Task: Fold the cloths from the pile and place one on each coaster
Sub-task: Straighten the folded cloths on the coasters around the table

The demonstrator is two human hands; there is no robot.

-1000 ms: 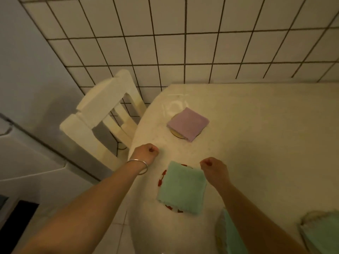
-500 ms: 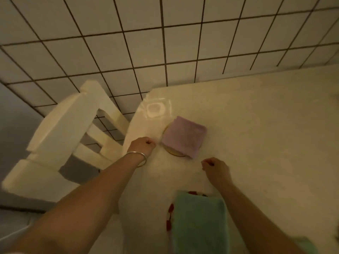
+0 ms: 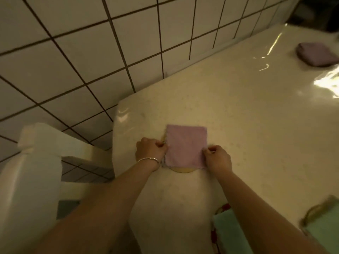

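So on the far left there's the white wooden chair (image 3: 39, 173) tucked against the tiled wall (image 3: 88, 57), which sits bigger and lower in the shot than half a second back since the view swung up and to the right. Next over, the left hand (image 3: 150, 150), silver bangle (image 3: 148, 160) on the wrist, has gone from a loose fist resting on the table (image 3: 256, 116) to pinching the left edge of the folded purple cloth (image 3: 186, 145). That cloth lies flat on a tan round coaster (image 3: 181, 169), only a sliver of which pokes out at the near edge, and it now looks squared up instead of sitting at an angle like before. The right hand (image 3: 217, 158) has come in too, fingers curled on the cloth's near right corner. Down right, the green cloth (image 3: 229, 233) on the red-and-white coaster (image 3: 221, 209) has slid mostly out of frame, with another green cloth (image 3: 324, 228) by the edge. Far right, a second purple cloth (image 3: 316, 54) has come into view.
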